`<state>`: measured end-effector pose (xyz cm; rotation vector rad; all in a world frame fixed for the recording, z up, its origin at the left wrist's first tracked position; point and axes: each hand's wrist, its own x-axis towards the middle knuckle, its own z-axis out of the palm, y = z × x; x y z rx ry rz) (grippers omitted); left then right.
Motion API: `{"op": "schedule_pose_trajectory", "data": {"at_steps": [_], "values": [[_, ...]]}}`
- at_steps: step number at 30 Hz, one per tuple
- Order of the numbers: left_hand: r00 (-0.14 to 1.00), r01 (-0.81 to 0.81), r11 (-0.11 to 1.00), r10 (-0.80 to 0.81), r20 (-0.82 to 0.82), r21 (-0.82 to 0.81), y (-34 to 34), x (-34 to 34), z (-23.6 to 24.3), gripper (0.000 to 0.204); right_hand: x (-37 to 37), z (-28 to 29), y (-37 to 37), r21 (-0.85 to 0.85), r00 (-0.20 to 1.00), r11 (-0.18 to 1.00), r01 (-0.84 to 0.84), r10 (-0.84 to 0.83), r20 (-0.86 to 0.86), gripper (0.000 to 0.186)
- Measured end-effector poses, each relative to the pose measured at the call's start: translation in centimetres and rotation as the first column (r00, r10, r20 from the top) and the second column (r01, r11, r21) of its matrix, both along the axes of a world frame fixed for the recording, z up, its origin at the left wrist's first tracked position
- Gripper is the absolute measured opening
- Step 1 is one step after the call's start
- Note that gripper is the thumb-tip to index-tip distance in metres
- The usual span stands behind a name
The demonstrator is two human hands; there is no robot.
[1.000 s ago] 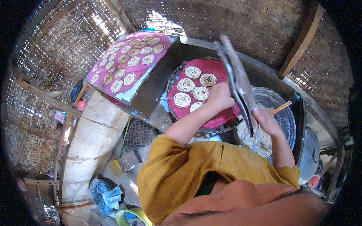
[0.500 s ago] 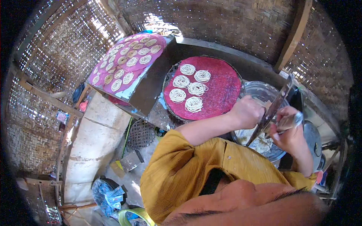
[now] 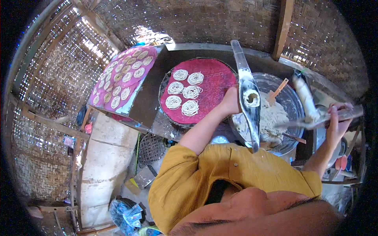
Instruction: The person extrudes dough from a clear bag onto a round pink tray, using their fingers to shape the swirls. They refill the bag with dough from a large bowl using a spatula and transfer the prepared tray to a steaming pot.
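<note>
My left hand (image 3: 232, 101) grips the body of a hand press (image 3: 247, 78), a long tapered metal bar with a round opening in its middle. Pale dough rings that opening; most of my fingers are hidden behind the bar. Off to the right, my right hand (image 3: 336, 120) is closed on the handle bar of the press plunger (image 3: 304, 96), whose whitish cylinder is smeared by motion. The two press parts are apart. Between my hands, a large basin (image 3: 301, 135) holds soft pale dough (image 3: 271, 118). A wooden spatula (image 3: 278, 89) stands in the dough.
Left of the basin lies a round tray with red cloth (image 3: 216, 78), bearing several coiled dough rounds (image 3: 191, 92). Further left, a pink-covered sloping rack (image 3: 107, 96) carries many more. Below are a dark woven basket (image 3: 151, 149) and a blue plastic bag (image 3: 132, 214).
The press parts have come apart: my right hand has moved right with the plunger, and my left has shifted left with the body. The view has turned slightly to the right.
</note>
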<state>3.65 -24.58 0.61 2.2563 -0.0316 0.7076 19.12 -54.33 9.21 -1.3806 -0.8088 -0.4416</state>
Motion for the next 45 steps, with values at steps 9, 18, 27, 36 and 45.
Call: {"op": "schedule_pose_trajectory", "data": {"at_steps": [9,18,27,36,45], "values": [[0.687,0.726,0.331,-0.346,0.639,-0.602,-1.2,0.6,1.7,0.048,-5.3,-6.7,9.3,0.627,0.797,0.738,-0.249,0.524,-0.299,0.026],[0.748,0.380,0.717,0.135,0.650,-0.585,2.2,-6.4,1.6,0.031,1.5,-19.2,5.0,-0.962,1.000,-0.272,0.012,0.000,0.013,0.035],[0.740,0.196,0.787,0.274,0.615,-0.586,2.5,-9.0,1.4,0.033,3.2,-16.7,4.1,-0.943,0.978,-0.321,0.090,0.209,0.022,0.017],[0.771,0.146,0.829,0.246,0.587,-0.539,2.5,-9.7,1.6,0.037,6.0,-22.5,5.6,-0.951,0.943,-0.258,0.171,0.321,0.083,0.018],[0.812,0.097,0.899,0.177,0.556,-0.427,2.3,-8.6,1.7,0.041,4.1,-25.4,6.6,-0.968,0.906,-0.251,-0.027,0.404,-0.130,0.018]]}}
